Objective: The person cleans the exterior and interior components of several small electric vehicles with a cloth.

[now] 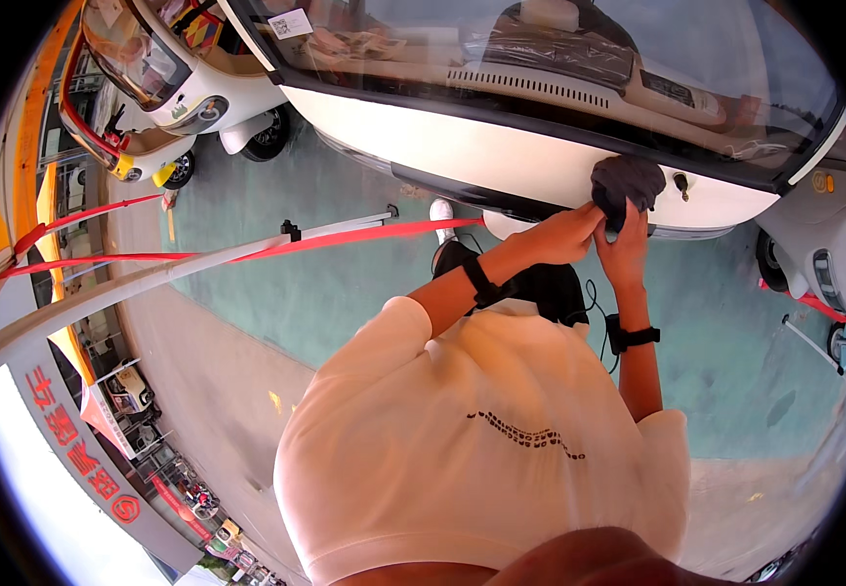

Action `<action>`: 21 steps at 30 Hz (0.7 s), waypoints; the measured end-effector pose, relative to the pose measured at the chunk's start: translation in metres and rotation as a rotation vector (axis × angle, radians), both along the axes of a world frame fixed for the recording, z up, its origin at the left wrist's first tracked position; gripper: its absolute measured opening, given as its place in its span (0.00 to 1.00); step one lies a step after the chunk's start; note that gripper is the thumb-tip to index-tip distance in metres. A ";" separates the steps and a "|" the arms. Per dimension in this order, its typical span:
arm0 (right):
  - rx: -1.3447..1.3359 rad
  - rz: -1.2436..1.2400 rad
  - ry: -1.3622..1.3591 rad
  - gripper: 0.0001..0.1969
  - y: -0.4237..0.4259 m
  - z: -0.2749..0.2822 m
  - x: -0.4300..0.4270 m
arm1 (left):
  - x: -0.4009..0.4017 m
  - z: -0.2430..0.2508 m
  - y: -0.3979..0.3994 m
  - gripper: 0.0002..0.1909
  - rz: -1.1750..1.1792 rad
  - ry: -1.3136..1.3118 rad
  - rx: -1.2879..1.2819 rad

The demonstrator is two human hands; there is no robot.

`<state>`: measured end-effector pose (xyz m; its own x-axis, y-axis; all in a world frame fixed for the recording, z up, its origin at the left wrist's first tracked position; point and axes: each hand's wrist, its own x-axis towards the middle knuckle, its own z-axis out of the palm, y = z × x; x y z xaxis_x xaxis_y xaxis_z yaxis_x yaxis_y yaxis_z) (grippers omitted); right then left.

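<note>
Both of my hands are on a bunched dark cloth (pixel 626 184) in front of the white front panel (pixel 467 150) of a small vehicle. My left hand (pixel 568 233) reaches across from the left and pinches the cloth's lower left edge. From below, my right hand (pixel 624 245) grips its lower part with the fingers up. Whether the cloth touches the panel is hard to tell. Just right of the cloth, a small dark fitting (pixel 680 186) sticks out of the panel. Above the panel lies the windshield (pixel 423 44), with the dashboard visible through it.
A pale metal pole (pixel 232 253) and a red strap (pixel 349 231) stretch in from the left. Other small vehicles stand at the upper left, including a white one (pixel 203 91), and a grey one (pixel 818 234) at the right. Beneath is green-painted floor (pixel 262 293).
</note>
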<state>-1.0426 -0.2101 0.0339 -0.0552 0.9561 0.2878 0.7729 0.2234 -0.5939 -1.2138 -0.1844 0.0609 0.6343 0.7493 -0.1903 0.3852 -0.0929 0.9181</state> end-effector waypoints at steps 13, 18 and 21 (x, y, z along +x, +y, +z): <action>-0.077 0.143 0.131 0.34 0.083 0.052 -0.310 | -0.243 0.034 0.023 0.37 0.797 -0.224 0.147; 0.029 0.306 -0.009 0.32 0.104 0.055 -0.426 | -0.356 0.006 0.016 0.36 0.804 -0.178 0.262; -0.039 0.319 -0.045 0.31 0.120 0.060 -0.484 | -0.409 0.009 0.029 0.35 0.836 -0.169 0.280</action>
<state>-1.5264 -0.0896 0.0939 -0.3659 0.8986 0.2420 0.6931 0.4367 -0.5735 -1.6226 -0.1555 0.0696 -0.1363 0.9839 0.1153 0.2888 -0.0719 0.9547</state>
